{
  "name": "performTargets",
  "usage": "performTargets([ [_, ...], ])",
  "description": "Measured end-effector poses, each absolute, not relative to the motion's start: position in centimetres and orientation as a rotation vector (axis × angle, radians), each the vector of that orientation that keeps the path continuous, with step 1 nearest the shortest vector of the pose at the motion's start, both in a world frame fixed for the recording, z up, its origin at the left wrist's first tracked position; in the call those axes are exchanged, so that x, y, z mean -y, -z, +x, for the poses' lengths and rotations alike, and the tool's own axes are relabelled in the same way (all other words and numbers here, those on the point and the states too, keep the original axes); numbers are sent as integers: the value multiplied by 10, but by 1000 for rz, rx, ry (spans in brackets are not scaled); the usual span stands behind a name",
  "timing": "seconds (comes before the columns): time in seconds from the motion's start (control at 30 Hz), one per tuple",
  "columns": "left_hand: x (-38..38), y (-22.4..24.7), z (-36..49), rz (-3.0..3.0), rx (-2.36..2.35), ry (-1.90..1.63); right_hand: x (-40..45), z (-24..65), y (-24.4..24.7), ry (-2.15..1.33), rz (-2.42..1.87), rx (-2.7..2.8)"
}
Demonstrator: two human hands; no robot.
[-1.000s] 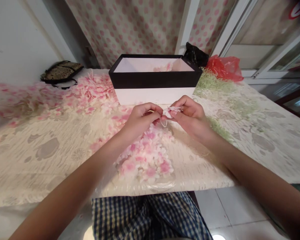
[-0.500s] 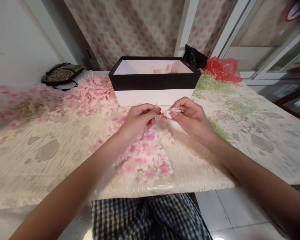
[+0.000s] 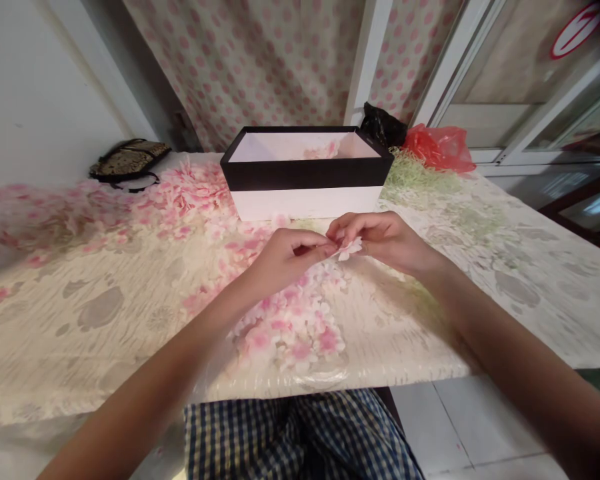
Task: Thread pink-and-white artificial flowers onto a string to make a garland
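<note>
A small whitish-pink artificial flower (image 3: 351, 249) is pinched between my hands over the table. My left hand (image 3: 294, 253) has its thumb and index finger closed at the flower's left edge. On the other side, my right hand (image 3: 393, 241) grips it with bent fingers, partly hiding it. Below my hands lies a heap of pink and white artificial flowers (image 3: 300, 333) on the patterned tablecloth (image 3: 155, 347). Just beyond them stands a black-and-white open box (image 3: 307, 175), with some pink flowers (image 3: 325, 151) visible inside.
More pink blossoms (image 3: 190, 190) spread across the left side. A dark patterned pouch (image 3: 130, 162) lies at the back left. Pale green shredded filler (image 3: 415, 177), a black plastic bag (image 3: 383, 125) and a red plastic bag (image 3: 440, 148) are at the back right.
My hands have come together, and the flower that was in my right hand is now pinched by both. The view has shifted slightly, with the box appearing lower.
</note>
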State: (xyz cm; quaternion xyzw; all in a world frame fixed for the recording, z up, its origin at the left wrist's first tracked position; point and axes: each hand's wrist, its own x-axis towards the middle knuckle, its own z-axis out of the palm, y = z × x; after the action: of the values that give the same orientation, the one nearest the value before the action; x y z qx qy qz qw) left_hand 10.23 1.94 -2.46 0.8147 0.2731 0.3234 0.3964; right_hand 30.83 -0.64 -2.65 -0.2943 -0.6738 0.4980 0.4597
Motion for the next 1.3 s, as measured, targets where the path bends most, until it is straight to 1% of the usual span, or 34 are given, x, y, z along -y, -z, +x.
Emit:
performTargets([
  [0.17,-17,24,102,2064,-647,-780,7,310,24,-1166,-763,1754],
  [0.7,-16,26,103,2126,-567,-665,8,312,19,-1216,-765,1919],
  [0.97,-10,16,103,2081,-561,-557,10,307,25,-1313,-734,1826],
  [1.17,-12,17,102,2051,-520,-521,11,303,29,-1340,-742,1777],
  [1.3,-14,19,104,1995,-515,-592,10,300,31,-1290,-706,1757],
])
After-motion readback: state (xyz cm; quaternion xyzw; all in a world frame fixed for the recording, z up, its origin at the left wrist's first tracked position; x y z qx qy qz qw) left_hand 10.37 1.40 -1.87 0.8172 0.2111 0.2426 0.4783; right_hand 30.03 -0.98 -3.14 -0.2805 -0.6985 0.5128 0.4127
